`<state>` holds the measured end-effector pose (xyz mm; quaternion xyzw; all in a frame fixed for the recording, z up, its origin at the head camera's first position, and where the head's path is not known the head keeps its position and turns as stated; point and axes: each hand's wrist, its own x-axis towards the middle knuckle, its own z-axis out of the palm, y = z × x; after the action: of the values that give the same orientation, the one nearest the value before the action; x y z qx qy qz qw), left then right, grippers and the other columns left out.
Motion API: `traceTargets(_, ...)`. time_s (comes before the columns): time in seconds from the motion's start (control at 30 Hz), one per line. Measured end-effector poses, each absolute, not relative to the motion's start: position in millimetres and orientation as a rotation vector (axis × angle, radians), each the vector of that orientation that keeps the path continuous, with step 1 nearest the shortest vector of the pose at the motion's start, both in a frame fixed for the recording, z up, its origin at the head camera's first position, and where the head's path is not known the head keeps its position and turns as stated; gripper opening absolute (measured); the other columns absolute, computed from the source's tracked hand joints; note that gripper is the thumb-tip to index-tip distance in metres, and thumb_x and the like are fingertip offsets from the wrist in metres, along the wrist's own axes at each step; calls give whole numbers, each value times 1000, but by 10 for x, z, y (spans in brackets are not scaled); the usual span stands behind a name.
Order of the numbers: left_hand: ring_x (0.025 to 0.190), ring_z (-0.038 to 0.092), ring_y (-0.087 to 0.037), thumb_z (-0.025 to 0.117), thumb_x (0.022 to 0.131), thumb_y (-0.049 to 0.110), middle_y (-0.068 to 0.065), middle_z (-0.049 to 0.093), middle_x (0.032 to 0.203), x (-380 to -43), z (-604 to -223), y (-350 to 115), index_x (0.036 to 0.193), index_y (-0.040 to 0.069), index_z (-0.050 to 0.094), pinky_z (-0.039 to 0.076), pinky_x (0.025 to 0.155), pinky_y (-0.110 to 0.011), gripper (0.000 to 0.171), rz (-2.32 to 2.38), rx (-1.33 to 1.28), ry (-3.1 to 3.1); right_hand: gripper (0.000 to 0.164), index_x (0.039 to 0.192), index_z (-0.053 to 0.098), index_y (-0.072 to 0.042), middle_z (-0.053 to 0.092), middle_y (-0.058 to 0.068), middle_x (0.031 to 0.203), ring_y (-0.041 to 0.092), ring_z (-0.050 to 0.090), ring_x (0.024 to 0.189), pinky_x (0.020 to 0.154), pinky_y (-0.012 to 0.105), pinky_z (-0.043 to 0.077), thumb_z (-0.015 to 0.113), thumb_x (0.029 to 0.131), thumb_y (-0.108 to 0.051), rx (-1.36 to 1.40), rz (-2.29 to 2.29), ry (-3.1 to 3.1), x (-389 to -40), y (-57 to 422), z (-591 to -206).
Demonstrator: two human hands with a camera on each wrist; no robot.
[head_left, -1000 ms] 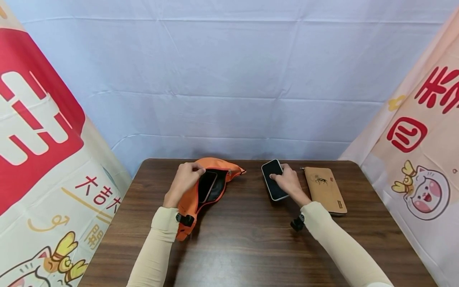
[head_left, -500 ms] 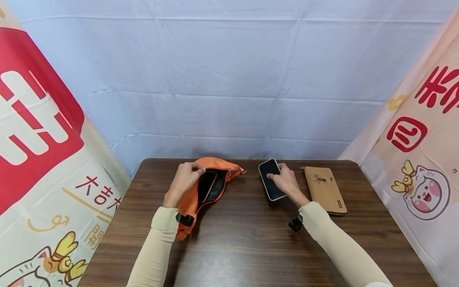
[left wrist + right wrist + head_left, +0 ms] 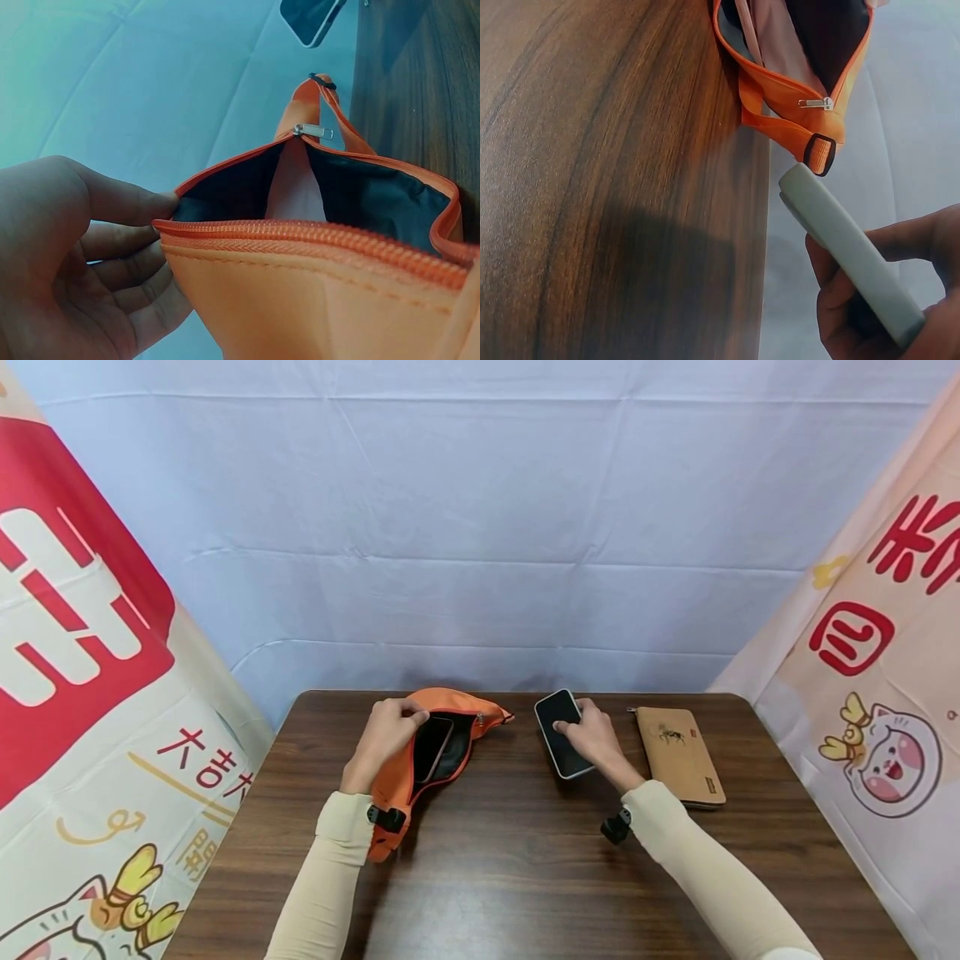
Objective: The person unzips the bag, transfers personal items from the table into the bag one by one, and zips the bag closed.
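Note:
An orange waist bag [image 3: 453,700] lies unzipped toward the left of the table, its dark lining showing. My left hand [image 3: 381,731] pinches the left edge of its opening; thumb and fingertips meet on the zipper edge [image 3: 225,231] in the left wrist view. Inside the bag sits a phone [image 3: 430,750], dark-faced in the head view and pinkish from the wrists. My right hand [image 3: 597,739] grips another phone [image 3: 553,714] in a pale case, thumb across its black screen. This phone is raised above the table, right of the bag, with its pale edge [image 3: 855,259] facing the right wrist view.
A tan zip pouch [image 3: 678,756] with a dark print lies right of my right hand. The brown wooden table [image 3: 510,877] ends at a pale cloth backdrop [image 3: 480,543]. Printed cloths [image 3: 877,710] hang at both sides.
My right hand has moved slightly left with the phone, bringing it closer to the waist bag. The left hand keeps its place on the bag's edge.

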<state>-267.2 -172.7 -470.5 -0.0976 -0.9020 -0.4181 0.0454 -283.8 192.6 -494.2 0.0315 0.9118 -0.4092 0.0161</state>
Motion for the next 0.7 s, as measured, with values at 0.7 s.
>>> traceTargets(0.7,68,51,-21,63,108,23,-13,76,104,-2677,-4678,-1713,117,6,80,44,70,-36,25,-1269,-290,-2759,64,154,43,6,69,34,120,33,78,83,64,37,61,67,103,-23,79,-1346,2803,-2828,1864,-4908)
